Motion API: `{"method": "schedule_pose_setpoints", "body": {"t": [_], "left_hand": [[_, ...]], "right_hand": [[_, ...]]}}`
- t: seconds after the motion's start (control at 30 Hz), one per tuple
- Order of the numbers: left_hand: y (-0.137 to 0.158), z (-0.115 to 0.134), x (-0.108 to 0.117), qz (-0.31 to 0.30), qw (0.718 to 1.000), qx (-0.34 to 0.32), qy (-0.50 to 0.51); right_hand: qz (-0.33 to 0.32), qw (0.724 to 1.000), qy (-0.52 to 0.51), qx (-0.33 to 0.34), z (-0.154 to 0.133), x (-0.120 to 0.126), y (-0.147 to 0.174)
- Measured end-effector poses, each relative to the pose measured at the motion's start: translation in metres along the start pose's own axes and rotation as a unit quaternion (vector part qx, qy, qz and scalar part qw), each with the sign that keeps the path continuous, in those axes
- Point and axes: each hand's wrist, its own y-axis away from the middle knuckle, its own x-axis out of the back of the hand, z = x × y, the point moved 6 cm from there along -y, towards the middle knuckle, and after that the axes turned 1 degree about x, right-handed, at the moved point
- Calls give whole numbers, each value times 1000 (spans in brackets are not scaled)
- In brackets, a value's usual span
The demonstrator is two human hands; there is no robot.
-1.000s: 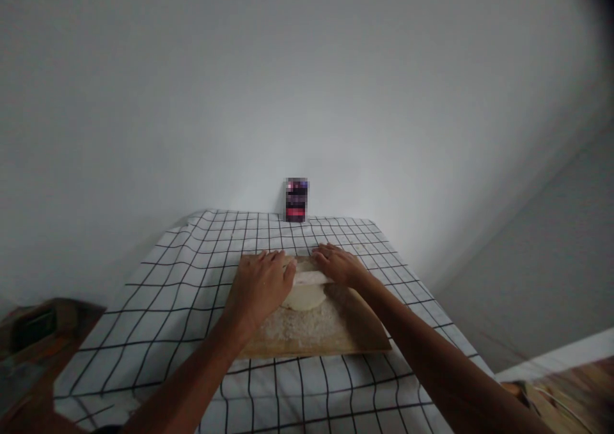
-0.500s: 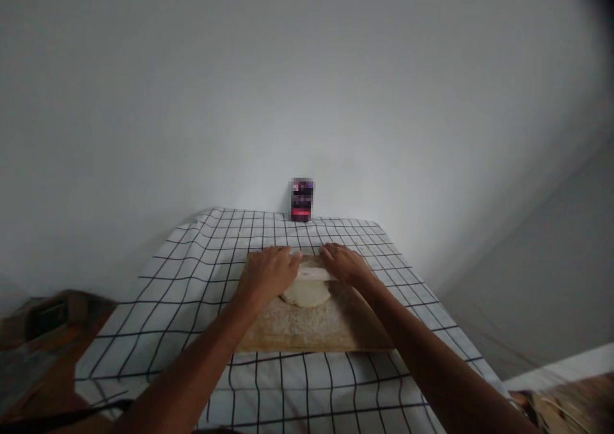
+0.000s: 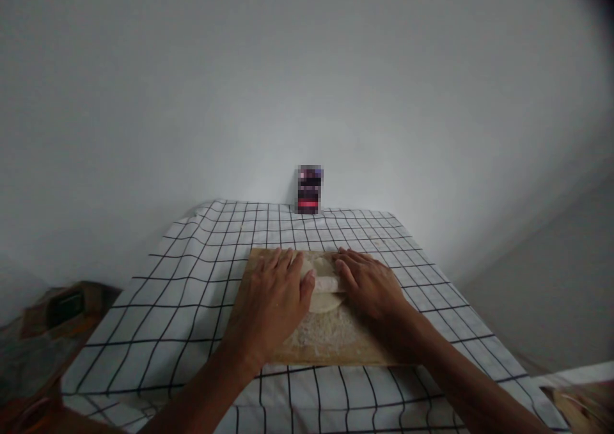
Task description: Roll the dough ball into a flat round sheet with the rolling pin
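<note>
A pale, floury rolling pin (image 3: 329, 284) lies crosswise over a flat round of dough (image 3: 325, 303). Dough shows both in front of the pin and behind it. Under them is a flour-dusted wooden board (image 3: 336, 344). My left hand (image 3: 281, 293) rests palm down over the pin's left part, fingers stretched forward and spread. Over the right part lies my right hand (image 3: 371, 284), also palm down with its fingers extended. Both hands hide the ends of the pin and the sides of the dough.
A white tablecloth with black grid lines (image 3: 177, 293) covers the table. At its far edge a pixelated dark rectangular object (image 3: 308, 190) leans against the pale wall (image 3: 307, 69). A brown box (image 3: 67, 307) is low at the left, beyond the table's edge.
Both hands and the rolling pin have come back nearer to me over the dough, and dough now shows behind the pin. My fingers look straighter. The camera view has shifted slightly.
</note>
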Motion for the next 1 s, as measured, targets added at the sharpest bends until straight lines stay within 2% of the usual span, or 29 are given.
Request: {"method": "schedule_pose_setpoints", "body": {"t": [0.2,0.37,0.47,0.6,0.73,0.83,0.93,1.0], "left_hand": [[-9,-8,-7,4,1000,-13,17],[-32,-23,-22,22,999,-26,-4],[-44,-29,-29,9,999,-19,-26],[-36,-25,-22,23,999,-15,-46],[-8,-12,-10,57,998,-31,-28],[7,-6,-4,59,998,-33,-15],[4,-6,-4,49,998,-32,-8],[-9,-10,-6,42,999,-29,-8]], "right_hand": [[-17,1000,1,-14,-1,3,-4],[-34,998,12,-47,6,3,-23],[-73,995,26,-62,8,3,-35],[-111,992,45,-51,1,8,-31],[-67,996,41,-29,-8,9,-5],[-26,999,22,-33,-10,6,12],[-21,999,11,-37,-8,4,11],[-20,999,5,-46,-4,6,0]]}}
